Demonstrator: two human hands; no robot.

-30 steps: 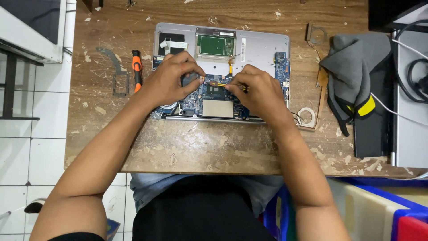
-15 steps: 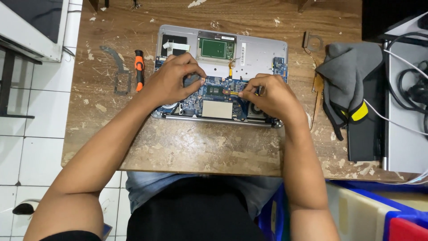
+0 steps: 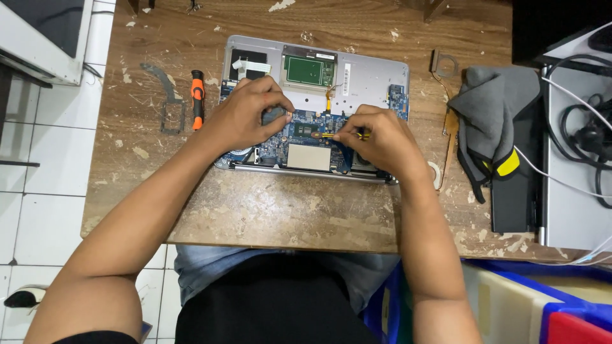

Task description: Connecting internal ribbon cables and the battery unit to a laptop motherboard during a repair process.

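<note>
An opened silver laptop base lies on the worn wooden table, its blue circuit board exposed. My left hand rests on the board's left part, fingers curled over a small grey part. My right hand pinches a thin tool with a yellow and black handle, its tip pointing left onto the middle of the board. What lies under both palms is hidden.
An orange-handled screwdriver and a grey metal bracket lie left of the laptop. A grey cloth, a black device, cables and a silver case sit at right. Blue bins stand below the table's edge.
The view has shifted slightly. My right hand moved a little toward the right while keeping hold of the tool; my left hand stays on the board.
</note>
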